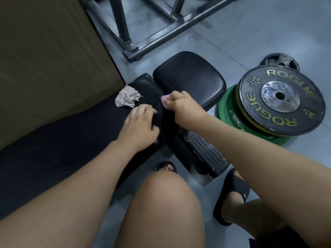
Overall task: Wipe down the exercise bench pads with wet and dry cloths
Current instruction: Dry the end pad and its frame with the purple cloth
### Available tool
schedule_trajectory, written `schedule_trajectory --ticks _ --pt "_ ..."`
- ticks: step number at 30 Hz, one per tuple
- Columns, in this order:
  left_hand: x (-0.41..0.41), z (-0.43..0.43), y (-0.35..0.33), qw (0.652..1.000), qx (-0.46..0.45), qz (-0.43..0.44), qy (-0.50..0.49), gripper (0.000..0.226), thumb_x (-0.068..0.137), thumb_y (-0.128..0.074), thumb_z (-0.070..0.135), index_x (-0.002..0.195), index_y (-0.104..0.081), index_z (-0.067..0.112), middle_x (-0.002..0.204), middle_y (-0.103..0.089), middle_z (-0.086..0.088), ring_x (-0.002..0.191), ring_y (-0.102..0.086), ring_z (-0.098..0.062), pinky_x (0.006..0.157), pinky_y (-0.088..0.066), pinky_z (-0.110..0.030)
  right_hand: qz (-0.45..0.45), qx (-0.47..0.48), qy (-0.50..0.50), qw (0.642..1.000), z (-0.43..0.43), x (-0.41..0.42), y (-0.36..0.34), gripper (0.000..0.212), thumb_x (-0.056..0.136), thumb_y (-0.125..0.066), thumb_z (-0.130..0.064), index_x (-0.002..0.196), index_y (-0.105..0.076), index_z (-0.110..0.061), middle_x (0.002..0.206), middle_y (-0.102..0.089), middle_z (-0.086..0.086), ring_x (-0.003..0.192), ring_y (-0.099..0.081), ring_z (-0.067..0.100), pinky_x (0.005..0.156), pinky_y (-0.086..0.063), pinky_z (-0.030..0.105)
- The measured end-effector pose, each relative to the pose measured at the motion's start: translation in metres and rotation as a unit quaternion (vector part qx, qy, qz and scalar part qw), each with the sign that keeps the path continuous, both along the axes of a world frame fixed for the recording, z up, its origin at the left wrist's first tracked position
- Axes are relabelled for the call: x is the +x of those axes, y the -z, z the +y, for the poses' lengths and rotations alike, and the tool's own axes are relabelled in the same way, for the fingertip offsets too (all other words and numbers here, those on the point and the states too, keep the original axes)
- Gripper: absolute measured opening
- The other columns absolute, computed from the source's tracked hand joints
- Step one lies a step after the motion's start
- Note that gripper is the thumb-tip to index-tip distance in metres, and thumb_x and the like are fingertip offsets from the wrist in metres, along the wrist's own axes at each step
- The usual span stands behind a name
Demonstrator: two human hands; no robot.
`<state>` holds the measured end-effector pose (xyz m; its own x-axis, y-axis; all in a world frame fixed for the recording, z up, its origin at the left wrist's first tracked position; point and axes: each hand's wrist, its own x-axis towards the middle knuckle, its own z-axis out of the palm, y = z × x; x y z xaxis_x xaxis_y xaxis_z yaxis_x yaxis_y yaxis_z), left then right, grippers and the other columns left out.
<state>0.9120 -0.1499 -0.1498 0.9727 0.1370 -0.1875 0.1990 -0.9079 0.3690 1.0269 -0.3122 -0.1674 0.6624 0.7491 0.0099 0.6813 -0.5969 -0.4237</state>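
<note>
The long black back pad [62,140] of the bench runs from lower left to centre, beside a brown panel [44,59]; the smaller seat pad [189,79] lies just beyond its end; a black Rogue plate [281,99] rests on a green plate [231,111] on the floor to the right; a grey steel frame [152,33] stands behind. The left hand [139,124] rests flat near the back pad's end, fingers relaxed and holding nothing; the right hand [182,106] has its fingers curled round a pink cloth [163,102], pressed at the gap between the two pads; a crumpled beige cloth [126,96] lies on the back pad, near the left hand.
</note>
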Motion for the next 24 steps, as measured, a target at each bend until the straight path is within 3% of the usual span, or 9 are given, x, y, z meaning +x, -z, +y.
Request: schedule_trajectory --ticks 3,5,8,13,17,21,23,24 --pt "-0.03 0.024 -0.012 0.998 0.044 0.039 -0.03 0.06 0.093 -0.06 0.04 0.146 -0.042 0.021 0.152 -0.034 0.0 0.142 -0.024 -0.025 0.119 -0.028 -0.044 0.004 -0.012 -0.002 1.0 0.04 0.026 -0.009 0.021 0.091 -0.05 -0.001 0.087 -0.054 -0.021 0.103 -0.052 0.0 0.099 -0.046 0.031 0.09 -0.047 0.044" --pt "-0.04 0.039 -0.019 0.991 0.071 0.09 -0.074 0.079 0.089 -0.063 0.057 0.155 -0.031 0.026 0.161 -0.023 -0.003 0.148 -0.015 -0.03 0.121 -0.026 -0.053 -0.01 -0.028 -0.002 1.0 0.047 0.033 -0.003 0.021 0.089 -0.051 0.001 0.092 -0.06 -0.017 0.108 -0.054 0.002 0.097 -0.046 0.032 0.089 -0.048 0.044" --pt "-0.046 0.051 -0.023 0.972 0.043 0.199 -0.115 0.1 0.083 -0.064 0.071 0.161 -0.01 0.039 0.17 0.005 -0.001 0.155 0.006 -0.039 0.119 -0.019 -0.065 -0.059 -0.023 0.0 0.998 0.016 0.013 0.01 0.029 0.085 -0.056 0.006 0.105 -0.069 -0.009 0.112 -0.055 0.004 0.091 -0.041 0.027 0.084 -0.049 0.042" --pt "-0.036 0.048 -0.017 0.96 0.064 0.256 -0.096 0.101 0.09 -0.059 0.067 0.162 0.005 0.035 0.169 0.02 -0.008 0.152 0.014 -0.05 0.114 -0.019 -0.074 -0.072 -0.012 -0.026 0.997 -0.017 -0.01 0.016 0.046 0.077 -0.058 0.014 0.113 -0.071 -0.011 0.11 -0.059 0.001 0.087 -0.038 0.024 0.076 -0.052 0.041" --pt "-0.03 0.047 -0.014 0.954 0.072 0.271 -0.105 0.102 0.092 -0.061 0.063 0.162 0.006 0.033 0.168 0.022 -0.01 0.151 0.015 -0.052 0.113 -0.019 -0.076 -0.045 -0.042 -0.003 0.998 0.044 0.019 -0.003 0.034 0.076 -0.045 0.012 0.095 -0.058 -0.013 0.109 -0.053 0.007 0.093 -0.038 0.027 0.075 -0.051 0.043" --pt "-0.028 0.05 -0.018 0.952 0.076 0.28 -0.102 0.103 0.087 -0.065 0.066 0.163 -0.002 0.034 0.17 0.013 -0.012 0.152 0.007 -0.051 0.116 -0.024 -0.072 -0.016 -0.046 0.016 0.999 0.075 0.035 -0.009 0.03 0.079 -0.043 0.011 0.093 -0.053 -0.013 0.107 -0.05 0.009 0.091 -0.035 0.026 0.083 -0.049 0.045" --pt "-0.023 0.053 -0.027 0.956 0.084 0.259 -0.114 0.086 0.085 -0.064 0.067 0.158 -0.033 0.032 0.168 -0.017 -0.016 0.15 -0.022 -0.047 0.114 -0.037 -0.057 -0.034 -0.046 0.013 0.998 0.065 0.03 -0.001 0.034 0.081 -0.046 0.009 0.104 -0.06 -0.011 0.113 -0.053 0.01 0.091 -0.035 0.026 0.084 -0.048 0.043" --pt "-0.019 0.054 -0.032 0.965 0.101 0.202 -0.133 0.065 0.086 -0.061 0.064 0.141 -0.057 0.029 0.154 -0.045 -0.016 0.138 -0.044 -0.041 0.104 -0.046 -0.047 -0.046 -0.041 0.006 0.998 0.056 0.023 0.003 0.035 0.083 -0.048 0.005 0.11 -0.063 -0.011 0.114 -0.053 0.009 0.09 -0.034 0.025 0.084 -0.048 0.043"
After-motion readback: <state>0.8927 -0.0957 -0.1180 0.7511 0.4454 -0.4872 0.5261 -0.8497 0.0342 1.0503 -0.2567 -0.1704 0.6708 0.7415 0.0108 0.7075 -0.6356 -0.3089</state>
